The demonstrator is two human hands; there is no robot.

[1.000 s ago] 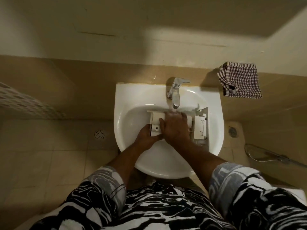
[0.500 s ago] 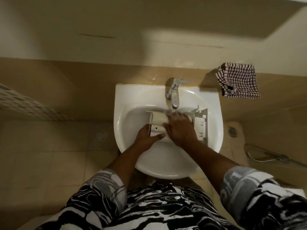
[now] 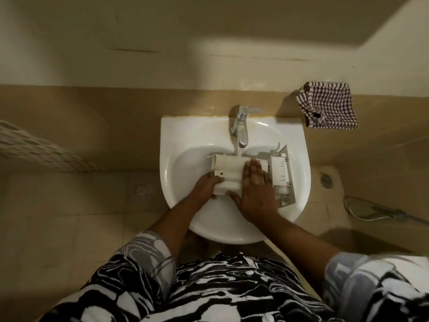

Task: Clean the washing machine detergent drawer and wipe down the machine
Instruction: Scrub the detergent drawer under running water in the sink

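The white detergent drawer (image 3: 228, 169) lies upside down across the bowl of the white sink (image 3: 176, 135), under the chrome tap (image 3: 241, 126), from which a thin stream of water falls onto it. My left hand (image 3: 207, 184) grips the drawer's near left corner. My right hand (image 3: 254, 189) lies flat on the drawer's right half, fingers spread and pointing away from me. A second white drawer part (image 3: 282, 173) with its grey front panel stands at the bowl's right side.
A checked cloth (image 3: 329, 105) hangs on the tiled wall right of the sink. A white perforated basket (image 3: 34, 149) is at the left edge. Floor drains (image 3: 141, 190) sit beside the sink, and a hose (image 3: 380, 211) lies at the right.
My right hand has slid from the drawer's middle to its right half, uncovering more of the underside. My left hand has kept its grip on the left corner.
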